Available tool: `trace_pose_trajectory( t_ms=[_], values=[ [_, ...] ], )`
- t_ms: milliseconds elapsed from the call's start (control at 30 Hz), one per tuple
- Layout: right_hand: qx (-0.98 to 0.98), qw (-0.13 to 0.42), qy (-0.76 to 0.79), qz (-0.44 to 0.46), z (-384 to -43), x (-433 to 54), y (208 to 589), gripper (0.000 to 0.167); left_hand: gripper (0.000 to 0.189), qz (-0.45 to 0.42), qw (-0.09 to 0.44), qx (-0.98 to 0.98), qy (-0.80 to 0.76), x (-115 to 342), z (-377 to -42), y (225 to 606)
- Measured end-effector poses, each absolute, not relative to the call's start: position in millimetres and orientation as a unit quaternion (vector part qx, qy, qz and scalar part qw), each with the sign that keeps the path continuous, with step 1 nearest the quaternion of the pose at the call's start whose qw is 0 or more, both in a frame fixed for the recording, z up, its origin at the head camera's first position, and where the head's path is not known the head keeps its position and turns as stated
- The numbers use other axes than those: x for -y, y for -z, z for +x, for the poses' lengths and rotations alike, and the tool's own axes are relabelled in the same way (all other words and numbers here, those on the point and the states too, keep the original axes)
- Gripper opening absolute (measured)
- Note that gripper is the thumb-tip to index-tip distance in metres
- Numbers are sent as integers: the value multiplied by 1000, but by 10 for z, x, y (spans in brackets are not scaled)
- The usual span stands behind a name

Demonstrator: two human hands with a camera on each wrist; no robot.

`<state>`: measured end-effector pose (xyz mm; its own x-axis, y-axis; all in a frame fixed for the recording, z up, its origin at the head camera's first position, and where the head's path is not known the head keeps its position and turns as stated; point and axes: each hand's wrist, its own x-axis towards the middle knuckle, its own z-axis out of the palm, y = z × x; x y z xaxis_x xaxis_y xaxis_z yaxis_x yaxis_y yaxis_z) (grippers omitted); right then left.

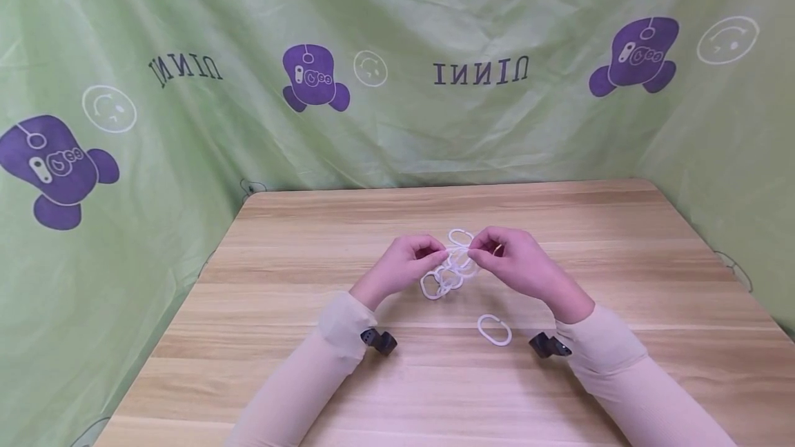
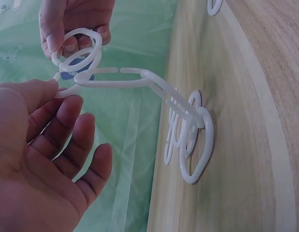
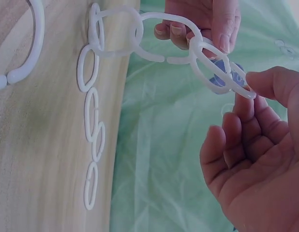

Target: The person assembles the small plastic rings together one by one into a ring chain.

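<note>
My left hand and right hand are raised close together over the middle of the table. Between them hangs a chain of white plastic oval links, its lower part trailing onto the wood. Thumb and index finger of the left hand pinch one link at the chain's upper end. Opposite it, the right hand pinches an overlapping white link between thumb and index finger. A small split shows in the side of some links. The other fingers of both hands are loosely bent.
One loose white link lies on the wooden table, nearer me than the chain. A green printed curtain surrounds the table at the back and sides. A black wrist camera sits at the left sleeve, another black camera at the right.
</note>
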<state>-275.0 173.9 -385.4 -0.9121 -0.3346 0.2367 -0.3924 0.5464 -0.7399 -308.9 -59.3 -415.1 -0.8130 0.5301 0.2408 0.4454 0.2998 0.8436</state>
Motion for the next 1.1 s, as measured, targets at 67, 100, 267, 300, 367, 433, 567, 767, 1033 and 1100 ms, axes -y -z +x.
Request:
trace_pose_trajectory(
  t_ms=[67,100,267,300,367,433,567,767,1033,1100],
  values=[
    [878,38,-432,201,-2756,-1744,3862,5,21,303,43,-808,-503,583,-3086,4154],
    [879,38,-433,198,-2757,-1746,3862,5,20,304,44,-809,-502,580,-3084,4153],
    [881,34,-433,187,-2759,-1751,3855,7,18,312,45,-810,-494,575,-3077,4146],
    [882,33,-433,185,-2760,-1751,3854,7,19,315,45,-810,-492,576,-3077,4145],
    [883,31,-431,182,-2760,-1752,3851,7,20,320,43,-811,-489,576,-3077,4142],
    [885,32,-428,180,-2764,-1750,3854,7,20,326,41,-812,-483,576,-3076,4138],
    [888,35,-422,180,-2767,-1744,3865,6,18,336,34,-813,-475,580,-3070,4135],
    [893,46,-408,186,-2773,-1731,3892,6,16,346,26,-813,-468,594,-3072,4153],
    [894,63,-400,194,-2762,-1711,3897,5,14,359,18,-808,-467,596,-3090,4165],
    [893,66,-400,196,-2756,-1705,3892,5,14,360,19,-808,-466,596,-3092,4171]
  ],
)
